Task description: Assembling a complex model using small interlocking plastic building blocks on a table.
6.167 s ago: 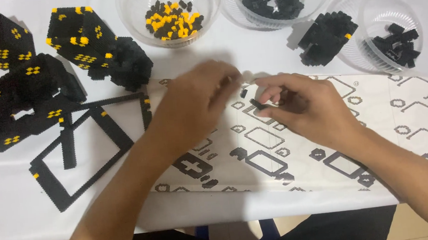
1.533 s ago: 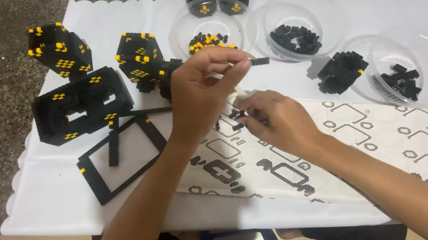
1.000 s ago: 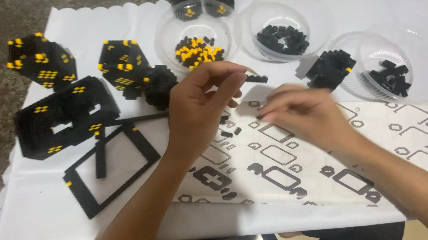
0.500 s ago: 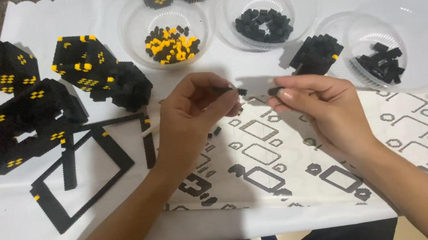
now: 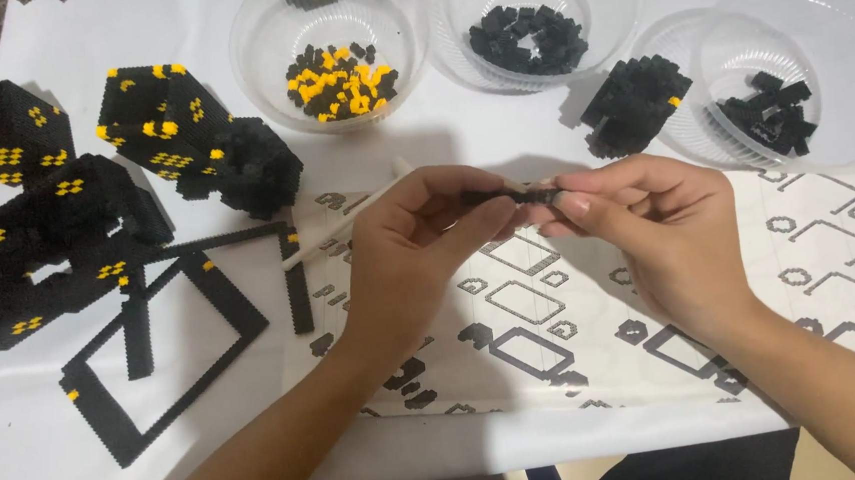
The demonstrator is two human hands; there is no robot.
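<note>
A thin black brick strip [image 5: 510, 195] is held between both hands, raised above the printed instruction sheet [image 5: 572, 300]. The left hand [image 5: 418, 241] is pinched on its left end with thumb and fingertips; the right hand [image 5: 662, 224] is pinched on its right end the same way. The strip lies roughly level (only its middle stretch is seen, the ends are covered by fingers). A pale stick-like tool [image 5: 346, 228] is seen lying on the sheet just beside the left hand; whether it is touched cannot be told.

Three clear bowls are lined up beyond the hands: one with yellow and black bricks [image 5: 336, 76], one with black bricks [image 5: 529, 37], one with a few black bricks [image 5: 770, 111] at far right. A loose black brick clump [image 5: 633, 100] is placed between the last two. At left, built black blocks with yellow dots [image 5: 55, 226] are grouped, and a flat black frame [image 5: 155, 359] is laid near them on the white cloth [image 5: 22, 469].
</note>
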